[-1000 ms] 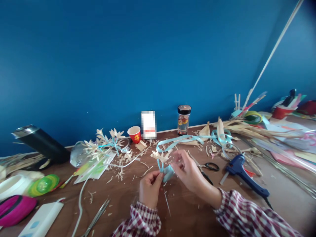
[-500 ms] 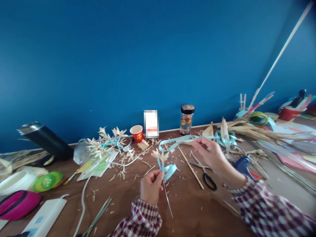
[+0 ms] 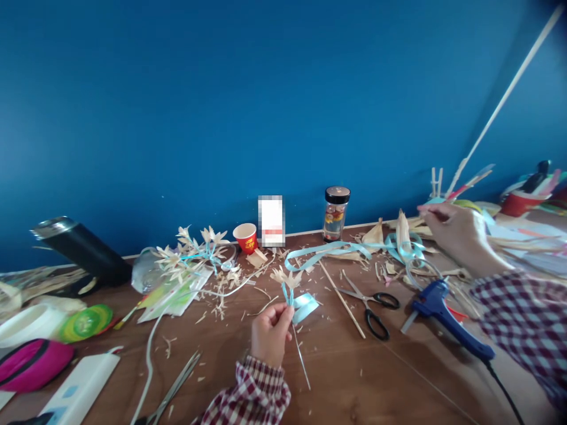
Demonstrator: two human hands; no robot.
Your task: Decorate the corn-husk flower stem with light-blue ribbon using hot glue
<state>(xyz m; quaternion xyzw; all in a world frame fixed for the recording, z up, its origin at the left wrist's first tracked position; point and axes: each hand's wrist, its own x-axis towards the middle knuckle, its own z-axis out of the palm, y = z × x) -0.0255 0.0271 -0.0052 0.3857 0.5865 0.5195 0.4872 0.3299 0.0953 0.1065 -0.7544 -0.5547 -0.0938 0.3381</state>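
Observation:
My left hand (image 3: pixel 272 330), closed in a pinch, holds a small corn husk flower (image 3: pixel 286 278) upright by its stems, which are wrapped in light blue ribbon. A loose light blue ribbon loop (image 3: pixel 305 307) hangs beside the fingers, and a thin wire (image 3: pixel 302 360) runs down below them. My right hand (image 3: pixel 456 233) is raised at the right over dried husk strips, fingers stretched toward the left, with nothing visible in them. Near it are a standing husk piece (image 3: pixel 403 236) and a blue glue gun (image 3: pixel 436 301). More light blue ribbon (image 3: pixel 328 251) lies on the table.
Black-handled scissors (image 3: pixel 370 304) and a wooden stick (image 3: pixel 343 301) lie right of centre. A lidded jar (image 3: pixel 335 215) and red paper cup (image 3: pixel 246 237) stand by the wall. Finished husk flowers (image 3: pixel 199 254), a leaning black bottle (image 3: pixel 84 251), more scissors (image 3: pixel 175 386) and a power strip (image 3: pixel 80 389) are left.
My right hand has moved right and up, away from the ribbon, toward the husk strips, uncovering the scissors handle and glue gun. My left hand stays almost still with the flower.

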